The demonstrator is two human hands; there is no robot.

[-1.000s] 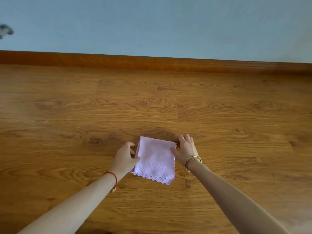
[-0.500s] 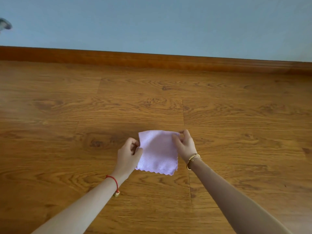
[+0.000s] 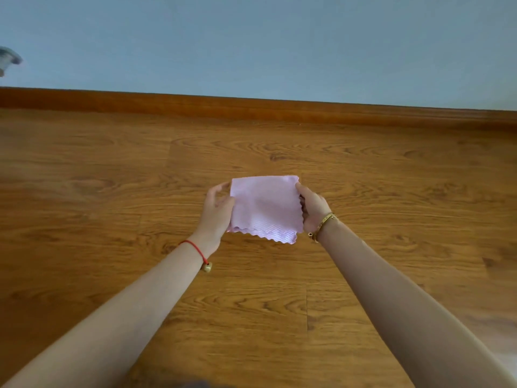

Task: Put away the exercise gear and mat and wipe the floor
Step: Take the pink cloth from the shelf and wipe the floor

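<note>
A folded pale pink cloth (image 3: 265,208) with a wavy lower edge hangs in the air above the wooden floor (image 3: 112,191). My left hand (image 3: 216,215) holds its left edge, thumb on the near face and fingers behind. My right hand (image 3: 313,208) grips its right edge, thumb near the upper corner. A red string bracelet sits on my left wrist and a gold bangle on my right. No exercise gear or mat is in view.
A wooden skirting board (image 3: 251,109) runs along the foot of a pale blue wall (image 3: 279,43). A small grey object (image 3: 8,60) juts from the wall at the far left edge.
The cloth lay flat on the floor under both hands a second ago. Both hands have taken it by its side edges and lifted it off the floor.
</note>
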